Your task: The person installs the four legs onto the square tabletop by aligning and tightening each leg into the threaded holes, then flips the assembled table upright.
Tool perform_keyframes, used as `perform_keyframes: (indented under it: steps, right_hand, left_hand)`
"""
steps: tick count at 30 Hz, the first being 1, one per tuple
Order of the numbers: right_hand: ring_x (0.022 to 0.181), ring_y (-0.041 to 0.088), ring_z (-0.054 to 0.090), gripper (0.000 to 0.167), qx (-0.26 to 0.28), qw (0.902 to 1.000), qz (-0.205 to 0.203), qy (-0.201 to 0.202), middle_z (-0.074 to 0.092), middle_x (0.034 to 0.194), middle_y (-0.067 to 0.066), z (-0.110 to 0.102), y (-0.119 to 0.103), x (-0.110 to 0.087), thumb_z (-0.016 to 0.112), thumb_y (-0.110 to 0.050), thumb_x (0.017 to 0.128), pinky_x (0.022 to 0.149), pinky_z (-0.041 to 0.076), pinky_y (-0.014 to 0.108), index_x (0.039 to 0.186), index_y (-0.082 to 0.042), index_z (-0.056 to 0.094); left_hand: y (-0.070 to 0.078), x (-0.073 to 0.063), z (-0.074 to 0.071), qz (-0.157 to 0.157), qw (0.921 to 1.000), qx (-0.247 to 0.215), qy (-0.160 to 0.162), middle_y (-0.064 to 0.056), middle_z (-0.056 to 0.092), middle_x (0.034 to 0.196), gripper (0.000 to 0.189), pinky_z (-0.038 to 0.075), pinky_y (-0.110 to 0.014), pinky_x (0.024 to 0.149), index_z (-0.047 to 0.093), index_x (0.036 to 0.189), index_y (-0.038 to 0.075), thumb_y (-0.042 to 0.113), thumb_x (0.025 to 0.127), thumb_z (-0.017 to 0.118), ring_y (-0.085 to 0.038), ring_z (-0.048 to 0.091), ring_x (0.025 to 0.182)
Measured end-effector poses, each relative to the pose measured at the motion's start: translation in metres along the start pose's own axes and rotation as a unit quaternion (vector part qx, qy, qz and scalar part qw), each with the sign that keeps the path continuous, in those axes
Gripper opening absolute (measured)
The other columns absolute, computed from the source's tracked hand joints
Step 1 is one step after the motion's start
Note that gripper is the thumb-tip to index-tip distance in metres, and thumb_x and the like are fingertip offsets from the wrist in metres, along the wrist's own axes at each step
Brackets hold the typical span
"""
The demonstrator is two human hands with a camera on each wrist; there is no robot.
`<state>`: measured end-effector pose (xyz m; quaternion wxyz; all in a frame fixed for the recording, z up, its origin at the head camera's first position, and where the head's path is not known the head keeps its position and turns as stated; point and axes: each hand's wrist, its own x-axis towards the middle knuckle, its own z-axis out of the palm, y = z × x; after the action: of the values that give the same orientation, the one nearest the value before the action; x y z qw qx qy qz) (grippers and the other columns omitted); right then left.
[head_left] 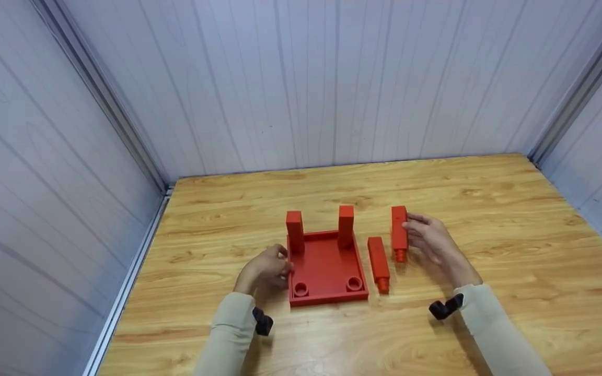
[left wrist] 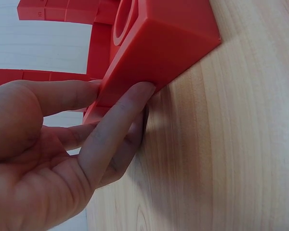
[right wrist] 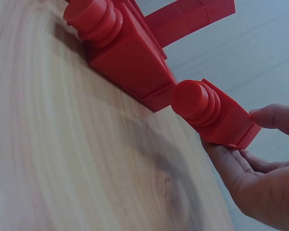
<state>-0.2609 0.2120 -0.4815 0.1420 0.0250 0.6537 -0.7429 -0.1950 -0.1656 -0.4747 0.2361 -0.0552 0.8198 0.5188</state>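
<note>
1. Tray point(head_left: 323, 269), red, low-walled; lying flat on the wooden table point(head_left: 217, 209), between the two hands.
2. Far left leg point(head_left: 294, 230) and far right leg point(head_left: 346, 224), red, square-sided; both upright in the tray's far corners.
3. Near left ring point(head_left: 301, 290) and near right ring point(head_left: 354, 283), red, round, hollow; one in each near corner.
4. Left hand point(head_left: 268, 263); pinching the tray's left wall, thumb at the rim, fingers against the outer face.
5. Right hand point(head_left: 431, 237); clamped on the held leg point(head_left: 399, 230), thumb and fingers on opposing sides; ridged round end towards the person.
6. Loose leg point(head_left: 378, 258), red, matching; lying on the table just right of the tray, between tray and held leg; ridged end likewise nearest the person.
7. Sleeves point(head_left: 232, 324), pale; a black clip point(head_left: 263, 321) at the left wrist, another at the right.
8. Back wall point(head_left: 306, 78), pale, streaked; beyond the table.
</note>
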Motion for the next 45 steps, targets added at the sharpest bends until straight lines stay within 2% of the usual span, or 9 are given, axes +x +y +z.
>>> perform_keyframes:
  steps: [4,11,25,35,45]
  right_hand:
    - [0.094,0.010,0.063,0.065,0.004,0.9999,-0.014,0.003,0.055,0.114,0.004,0.004,-0.004,-0.002,0.058,-0.013,0.095,0.083,0.054,0.027,0.147,0.006,0.023]
    - [0.103,0.010,0.057,0.063,0.002,0.9997,-0.022,0.001,0.048,0.126,0.005,0.013,-0.011,-0.007,0.059,-0.017,0.095,0.086,0.053,0.027,0.147,0.002,0.027]
    - [0.104,0.010,0.056,0.062,0.018,0.9972,-0.066,-0.030,0.049,0.125,0.002,0.028,-0.023,-0.019,0.059,-0.015,0.095,0.084,0.053,0.029,0.145,0.002,0.027]
    - [0.103,0.015,0.057,0.057,0.038,0.9911,-0.114,-0.058,0.049,0.125,0.006,0.048,-0.034,-0.031,0.060,-0.010,0.093,0.082,0.054,0.032,0.142,0.001,0.032]
    - [0.101,0.016,0.058,0.056,0.039,0.9877,-0.132,-0.075,0.050,0.123,0.007,0.067,-0.041,-0.039,0.061,-0.007,0.092,0.082,0.054,0.032,0.140,0.001,0.035]
  left_hand:
    - [0.000,0.001,0.000,-0.001,1.0000,0.006,0.003,-0.009,0.046,0.085,0.039,0.051,-0.032,0.061,0.042,0.125,-0.004,0.002,0.089,0.055,-0.018,0.049,0.068]
    - [0.000,0.001,0.001,-0.007,1.0000,0.000,0.003,-0.011,0.047,0.087,0.040,0.057,-0.040,0.068,0.042,0.126,-0.004,0.002,0.089,0.055,-0.020,0.054,0.068]
    - [0.001,-0.001,0.002,-0.008,0.9999,-0.003,0.010,-0.012,0.051,0.089,0.040,0.058,-0.042,0.069,0.042,0.126,-0.005,0.000,0.088,0.054,-0.021,0.058,0.071]
    - [0.001,0.000,0.002,0.000,0.9999,0.011,0.006,-0.010,0.052,0.088,0.038,0.058,-0.039,0.068,0.042,0.125,-0.006,0.002,0.090,0.053,-0.020,0.056,0.070]
    - [0.001,0.000,0.002,0.002,1.0000,-0.001,0.005,-0.009,0.047,0.084,0.036,0.057,-0.039,0.066,0.042,0.124,-0.006,0.001,0.090,0.052,-0.019,0.051,0.068]
